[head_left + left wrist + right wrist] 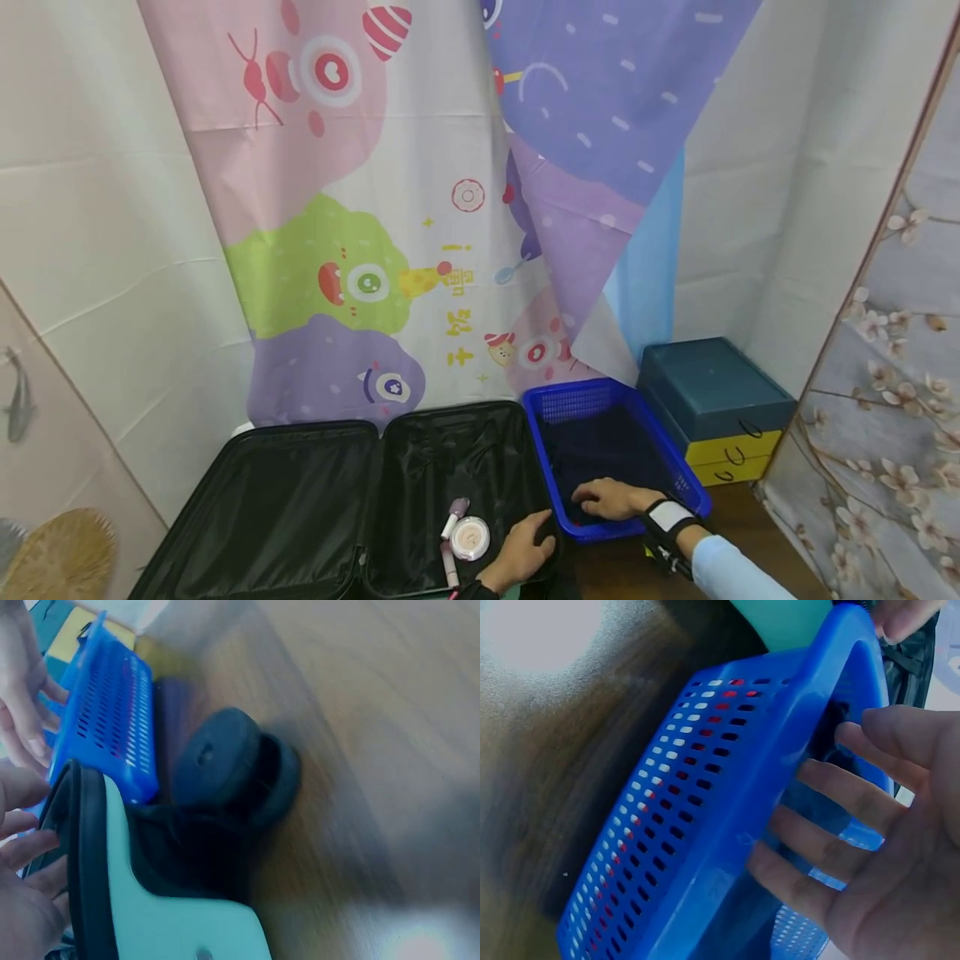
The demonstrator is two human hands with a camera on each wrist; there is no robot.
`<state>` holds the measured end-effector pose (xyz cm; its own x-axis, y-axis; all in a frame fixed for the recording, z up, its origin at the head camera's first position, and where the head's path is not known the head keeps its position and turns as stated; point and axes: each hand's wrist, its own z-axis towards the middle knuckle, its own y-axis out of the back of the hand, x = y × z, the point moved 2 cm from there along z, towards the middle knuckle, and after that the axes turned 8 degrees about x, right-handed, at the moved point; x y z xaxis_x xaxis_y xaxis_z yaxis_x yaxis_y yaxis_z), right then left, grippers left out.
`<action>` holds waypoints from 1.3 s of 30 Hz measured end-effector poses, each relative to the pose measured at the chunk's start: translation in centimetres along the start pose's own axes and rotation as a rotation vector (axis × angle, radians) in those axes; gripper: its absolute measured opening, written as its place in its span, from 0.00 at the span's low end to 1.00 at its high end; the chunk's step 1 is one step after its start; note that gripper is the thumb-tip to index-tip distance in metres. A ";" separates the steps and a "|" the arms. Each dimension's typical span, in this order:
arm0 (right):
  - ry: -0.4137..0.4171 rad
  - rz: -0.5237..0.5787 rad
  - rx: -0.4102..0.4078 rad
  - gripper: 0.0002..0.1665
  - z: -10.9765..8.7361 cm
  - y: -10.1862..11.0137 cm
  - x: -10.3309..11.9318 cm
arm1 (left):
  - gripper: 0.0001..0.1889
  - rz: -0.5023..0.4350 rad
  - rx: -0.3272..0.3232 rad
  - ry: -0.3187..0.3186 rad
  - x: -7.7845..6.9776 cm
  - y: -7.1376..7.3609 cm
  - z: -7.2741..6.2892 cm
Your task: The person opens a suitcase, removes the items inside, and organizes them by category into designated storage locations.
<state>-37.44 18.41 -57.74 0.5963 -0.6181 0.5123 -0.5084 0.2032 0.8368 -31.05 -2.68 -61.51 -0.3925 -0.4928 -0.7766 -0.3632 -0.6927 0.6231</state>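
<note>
A suitcase (453,450) with black lining and a mint-green shell (180,922) lies spread apart. In its right half are a round powder compact (470,537), a small tube with a purple cap (455,517) and a slim pink tube (448,563). My left hand (521,550) is over the suitcase's right rim, fingers spread and holding nothing. My right hand (611,500) reaches into the near end of the blue plastic basket (551,483), just inside its rim, fingers loosely bent with nothing in them. Dark cloth (607,450) lies in the basket.
Behind the basket, at the right, stands a dark teal and yellow box (712,392) with small black loops. The suitcase's other half (277,500) lies at the left. A black suitcase wheel (217,761) sticks out beside the basket. A cartoon curtain (450,167) hangs behind.
</note>
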 end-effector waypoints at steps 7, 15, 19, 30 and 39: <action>0.014 -0.053 -0.185 0.14 -0.1 0.5 -0.7 | 0.18 0.177 0.074 -0.128 1.8 1.3 -3.6; -0.098 -0.112 -0.380 0.13 -1.8 3.4 -1.5 | 0.11 0.316 -0.004 -0.343 3.4 2.2 -6.5; -0.190 -0.147 -0.518 0.12 -2.7 5.6 -2.1 | 0.10 0.320 0.001 -0.367 3.9 2.1 -7.0; -0.464 -0.415 -0.771 0.24 -6.6 10.1 -5.8 | 0.08 0.263 -0.044 -0.379 3.7 2.9 -7.2; -0.576 -0.465 -0.761 0.24 -9.6 9.5 -8.3 | 0.08 0.303 -0.042 -0.355 3.7 2.9 -7.1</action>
<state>-41.21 32.78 -52.22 0.1459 -0.9833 0.1090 0.3358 0.1529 0.9294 -27.53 -10.27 -63.28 -0.7429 -0.4707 -0.4760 -0.1562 -0.5697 0.8069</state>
